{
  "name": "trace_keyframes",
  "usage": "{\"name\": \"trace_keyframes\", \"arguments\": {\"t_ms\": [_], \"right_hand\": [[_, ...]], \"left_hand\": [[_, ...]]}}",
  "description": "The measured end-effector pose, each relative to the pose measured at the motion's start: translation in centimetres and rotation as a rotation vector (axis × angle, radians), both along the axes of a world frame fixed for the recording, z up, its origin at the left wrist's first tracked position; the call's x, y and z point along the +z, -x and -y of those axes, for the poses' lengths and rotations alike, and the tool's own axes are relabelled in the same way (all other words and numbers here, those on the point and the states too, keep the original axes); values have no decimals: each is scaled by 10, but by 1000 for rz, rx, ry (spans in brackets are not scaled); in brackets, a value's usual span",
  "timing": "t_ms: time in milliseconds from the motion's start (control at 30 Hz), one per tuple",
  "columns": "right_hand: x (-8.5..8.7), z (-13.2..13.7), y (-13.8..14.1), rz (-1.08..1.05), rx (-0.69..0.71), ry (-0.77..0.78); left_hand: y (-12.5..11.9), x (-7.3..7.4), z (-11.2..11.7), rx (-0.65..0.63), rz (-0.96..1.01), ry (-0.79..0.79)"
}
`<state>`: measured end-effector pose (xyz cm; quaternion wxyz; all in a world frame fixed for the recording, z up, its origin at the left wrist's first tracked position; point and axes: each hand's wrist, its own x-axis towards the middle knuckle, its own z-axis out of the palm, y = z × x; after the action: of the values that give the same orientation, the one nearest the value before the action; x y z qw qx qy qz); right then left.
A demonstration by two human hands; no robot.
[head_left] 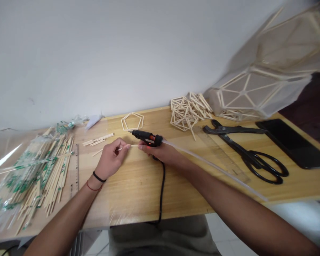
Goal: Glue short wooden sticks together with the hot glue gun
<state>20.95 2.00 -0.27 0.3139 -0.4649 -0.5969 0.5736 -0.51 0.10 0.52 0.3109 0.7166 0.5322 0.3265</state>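
Note:
Between thumb and fingers my left hand (113,156) pinches a thin wooden stick (134,145), which runs right toward my other hand. My right hand (157,151) is wrapped round a black glue gun (146,137), and its thumb side meets the stick's right end. The gun's nozzle points left, a small light glows orange on its side, and a long clear glue stick (213,163) trails out of its back. Just beyond the nozzle lies a pentagon frame (132,121) of wooden sticks. Short cut sticks (98,140) lie beyond my left hand.
Bundles of wooden sticks (56,174) in green-printed plastic cover the left, beside a ruler (77,170). Stick frames (184,113) are piled near the wall. Pliers (234,129), black scissors (253,160), a phone (296,142) and a covered stick structure (256,92) stand right.

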Motion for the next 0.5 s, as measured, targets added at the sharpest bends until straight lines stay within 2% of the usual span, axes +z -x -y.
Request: {"name": "trace_keyframes", "arguments": {"t_ms": [233,500], "right_hand": [[-2,-1,0,-2,-30,3],[-2,-1,0,17,-88,-43]], "left_hand": [[2,0,1,-50,-28,7],[-1,3,0,-28,-46,-4]]}}
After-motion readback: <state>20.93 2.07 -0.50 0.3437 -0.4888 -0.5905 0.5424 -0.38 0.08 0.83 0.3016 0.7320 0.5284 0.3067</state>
